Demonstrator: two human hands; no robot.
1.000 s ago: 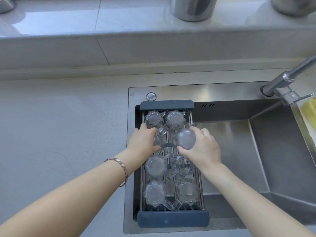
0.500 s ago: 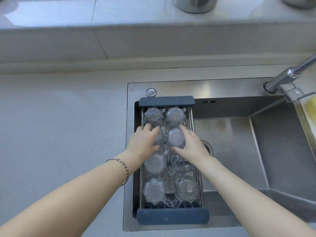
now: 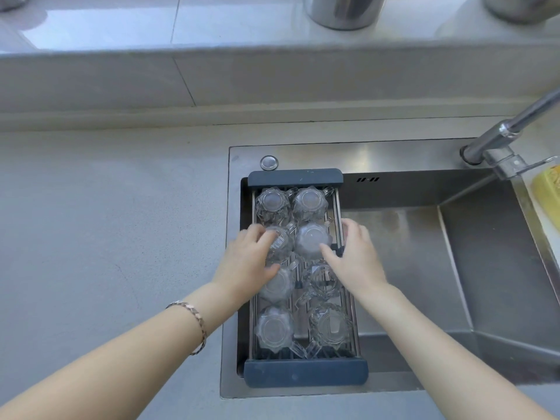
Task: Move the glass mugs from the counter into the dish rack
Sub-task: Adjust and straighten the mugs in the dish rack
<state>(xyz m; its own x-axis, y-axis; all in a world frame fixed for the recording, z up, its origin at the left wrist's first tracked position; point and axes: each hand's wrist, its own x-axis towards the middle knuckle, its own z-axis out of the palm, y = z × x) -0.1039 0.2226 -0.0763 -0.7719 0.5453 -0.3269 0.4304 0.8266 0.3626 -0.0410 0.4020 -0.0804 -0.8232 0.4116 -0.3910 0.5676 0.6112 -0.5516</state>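
A dish rack (image 3: 306,372) with dark blue ends and metal rods spans the left part of the sink. Several faceted glass mugs stand upside down in it in two columns. My left hand (image 3: 247,263) wraps around the second mug (image 3: 281,245) of the left column, which stands on the rods. My right hand (image 3: 356,256) hovers with fingers spread beside the second mug (image 3: 310,239) of the right column; its thumb touches the glass, and its fingers reach over the rack's right rail. No mug is visible on the counter.
The steel sink basin (image 3: 409,268) lies to the right of the rack. A chrome faucet (image 3: 509,131) juts in from the upper right, above a yellow sponge (image 3: 548,189). Metal pots (image 3: 342,10) stand on the sill. Grey counter (image 3: 106,237) stretches left.
My right hand has lowered its mug upside down onto the rack's second row and opened its fingers off it. My left hand has stayed on the neighbouring mug.
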